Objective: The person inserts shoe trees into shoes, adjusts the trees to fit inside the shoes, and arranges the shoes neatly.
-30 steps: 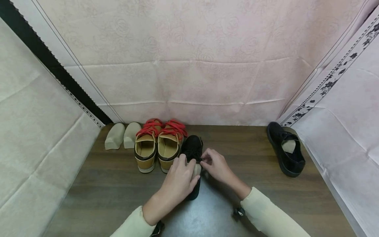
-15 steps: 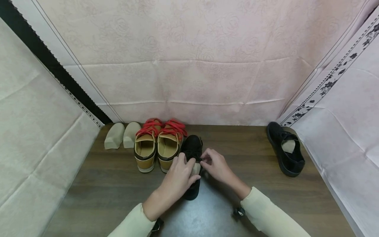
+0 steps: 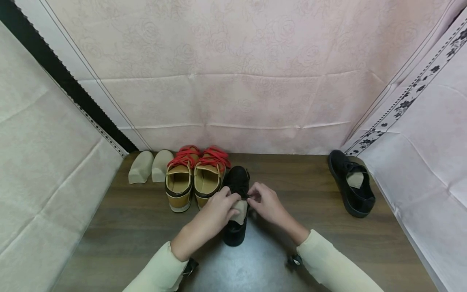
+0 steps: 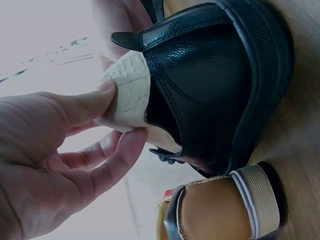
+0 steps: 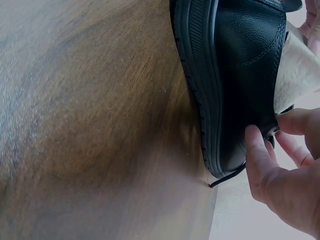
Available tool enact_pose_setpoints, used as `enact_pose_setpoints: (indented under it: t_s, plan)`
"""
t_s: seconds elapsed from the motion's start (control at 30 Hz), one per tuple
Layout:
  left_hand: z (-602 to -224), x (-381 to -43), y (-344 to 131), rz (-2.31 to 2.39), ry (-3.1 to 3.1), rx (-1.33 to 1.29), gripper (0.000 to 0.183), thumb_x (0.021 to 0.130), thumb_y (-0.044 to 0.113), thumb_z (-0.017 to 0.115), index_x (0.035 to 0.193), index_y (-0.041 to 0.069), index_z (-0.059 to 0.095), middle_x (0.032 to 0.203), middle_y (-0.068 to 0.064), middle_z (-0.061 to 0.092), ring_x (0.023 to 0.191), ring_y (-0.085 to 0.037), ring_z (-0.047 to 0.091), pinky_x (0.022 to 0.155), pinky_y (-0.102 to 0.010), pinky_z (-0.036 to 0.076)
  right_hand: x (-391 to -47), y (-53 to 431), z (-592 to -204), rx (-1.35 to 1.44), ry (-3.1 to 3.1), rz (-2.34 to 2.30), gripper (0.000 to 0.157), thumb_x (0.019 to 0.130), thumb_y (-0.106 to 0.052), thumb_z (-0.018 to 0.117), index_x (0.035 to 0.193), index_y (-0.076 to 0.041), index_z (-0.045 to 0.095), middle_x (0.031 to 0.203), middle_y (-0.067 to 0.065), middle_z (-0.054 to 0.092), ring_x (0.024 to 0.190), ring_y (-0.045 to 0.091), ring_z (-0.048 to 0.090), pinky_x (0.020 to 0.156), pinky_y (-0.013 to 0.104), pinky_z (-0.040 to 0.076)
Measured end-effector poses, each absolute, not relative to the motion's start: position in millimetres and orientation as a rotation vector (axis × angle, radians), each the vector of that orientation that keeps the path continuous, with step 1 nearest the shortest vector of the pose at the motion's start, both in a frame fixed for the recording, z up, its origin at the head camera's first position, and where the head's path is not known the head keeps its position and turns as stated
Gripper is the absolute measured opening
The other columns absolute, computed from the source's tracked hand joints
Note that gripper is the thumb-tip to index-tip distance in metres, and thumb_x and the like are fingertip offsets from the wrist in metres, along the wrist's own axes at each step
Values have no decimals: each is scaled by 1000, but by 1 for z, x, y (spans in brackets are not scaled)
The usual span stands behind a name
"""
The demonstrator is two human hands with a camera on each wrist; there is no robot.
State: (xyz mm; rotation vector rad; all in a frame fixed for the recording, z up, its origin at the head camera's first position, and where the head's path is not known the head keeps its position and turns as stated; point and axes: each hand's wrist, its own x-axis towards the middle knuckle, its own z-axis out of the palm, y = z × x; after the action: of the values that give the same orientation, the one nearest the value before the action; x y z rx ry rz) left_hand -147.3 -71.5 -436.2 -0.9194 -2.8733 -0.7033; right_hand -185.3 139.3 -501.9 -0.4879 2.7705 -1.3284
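A black leather lace-up shoe (image 3: 234,238) stands on the wooden floor, toe toward the back wall. From its opening sticks a cream moulded shoe insert (image 4: 132,90). My left hand (image 3: 218,209) pinches this insert, thumb on its top and a finger along its side. On the other side, my right hand (image 3: 268,206) pinches the shoe's edge beside the laces between thumb and fingers. A loose black lace end (image 5: 227,177) hangs past the toe in the right wrist view. The insert's front part is hidden inside the shoe.
Close on the left stand two tan shoes (image 3: 179,201) with red laces (image 3: 215,158). Beyond them lie two cream inserts (image 3: 141,168). A second black shoe (image 3: 359,207), holding an insert (image 3: 355,180), sits by the right wall. Pale patterned cloth (image 3: 233,101) covers the walls.
My left hand has drawn back slightly to the left, and more of the cream insert shows in the shoe's opening. My right hand stays at the laces.
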Motion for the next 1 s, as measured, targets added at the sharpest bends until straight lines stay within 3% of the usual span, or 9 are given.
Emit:
enact_pose_setpoints:
  t_s: [1.0]
  plan:
    - [-453, -153, -64, -648, -2922, -818, 28, 92, 20, 78, 117, 11, 68, 95, -4, 52, 75, -15, 51, 64, -29, 48, -185, 139, -502, -468, 2764, -1343, 15, 94, -7, 75, 101, -16, 64, 101, -1, 65, 92, 10, 64, 82, 35, 57]
